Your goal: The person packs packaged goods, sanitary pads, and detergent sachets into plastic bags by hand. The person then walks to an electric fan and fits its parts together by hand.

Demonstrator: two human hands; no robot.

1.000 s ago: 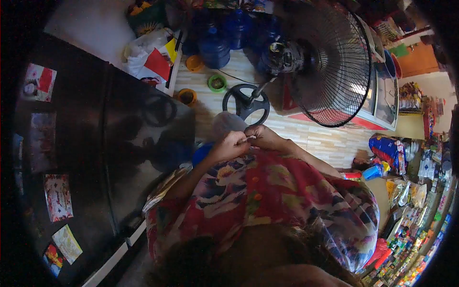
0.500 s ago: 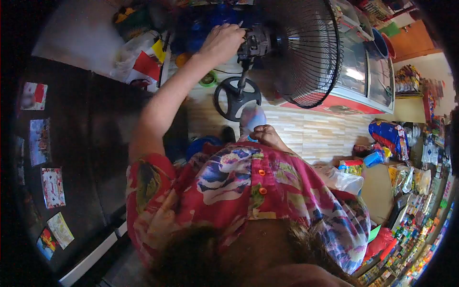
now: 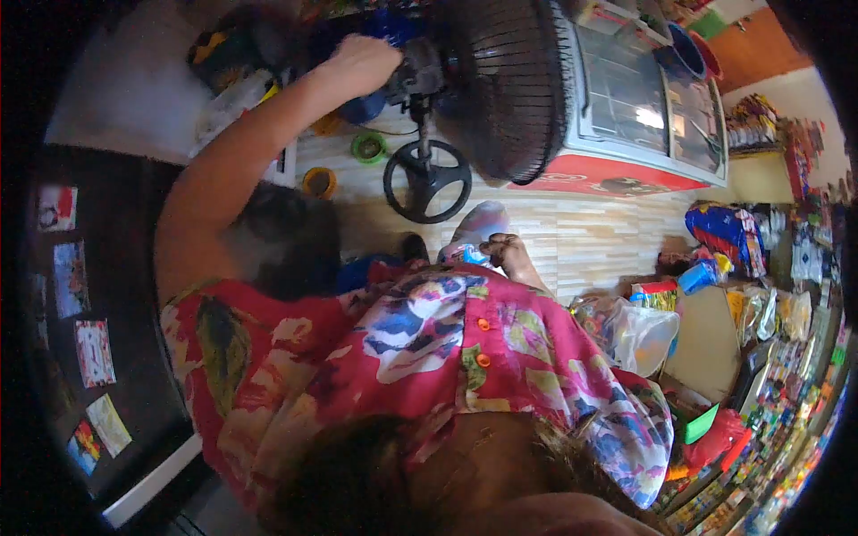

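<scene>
My left hand (image 3: 366, 64) reaches far forward with the arm stretched out. Its curled fingers are against the back of the motor housing (image 3: 418, 71) of a black standing fan; the fingertips are partly hidden. The fan's wire cage (image 3: 514, 94) faces right, and its round base (image 3: 427, 181) stands on the floor. Near my belly, my right hand (image 3: 509, 253) is closed on a small light blue and white packet (image 3: 468, 255), whose details are hard to make out.
A glass-topped red and white freezer (image 3: 617, 165) stands behind the fan at right. Orange (image 3: 319, 183) and green (image 3: 368, 146) bowls are on the floor. A dark cabinet (image 3: 134, 268) is at left. Clear plastic bags (image 3: 639, 335) and shelves of goods are at right.
My left hand has left my right hand and gone forward to the fan. The fan's head and base now appear further left. The packet in my right hand shows more clearly.
</scene>
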